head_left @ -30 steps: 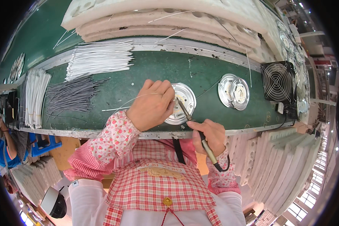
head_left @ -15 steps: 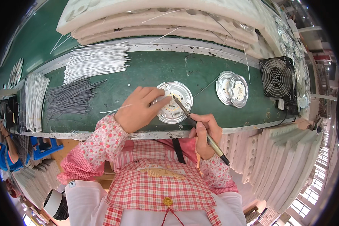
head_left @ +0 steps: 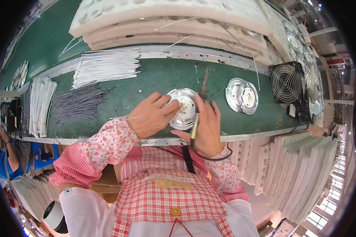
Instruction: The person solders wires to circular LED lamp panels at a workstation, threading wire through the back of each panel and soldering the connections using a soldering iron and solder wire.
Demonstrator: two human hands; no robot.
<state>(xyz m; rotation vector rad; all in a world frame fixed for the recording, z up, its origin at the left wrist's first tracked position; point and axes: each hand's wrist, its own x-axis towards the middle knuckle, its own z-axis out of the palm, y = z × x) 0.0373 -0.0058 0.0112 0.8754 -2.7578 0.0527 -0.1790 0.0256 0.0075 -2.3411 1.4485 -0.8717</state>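
A: Here we are at the table, and the silvery disc lies near the middle of its front edge, left hand on it!

B: Fingers bent, tips down on the disc, and a thin white wire running across that hand. Is it pinched? I can't tell from here.

A: And the right hand?

B: Thumb spread, fingers fairly straight, one soldering iron held along its inner side, tip pointing to the back edge.

A: Containers! At the back edge, pocketed foam trays, at least three stacked.

B: One disc in a pocket there, towards the right; more at the back right corner, too crowded to count.

A: On the table, count them: two overlapping discs towards the right end, one fan beyond.

B: And leftward, two piles of white wires, one of grey wires between them!
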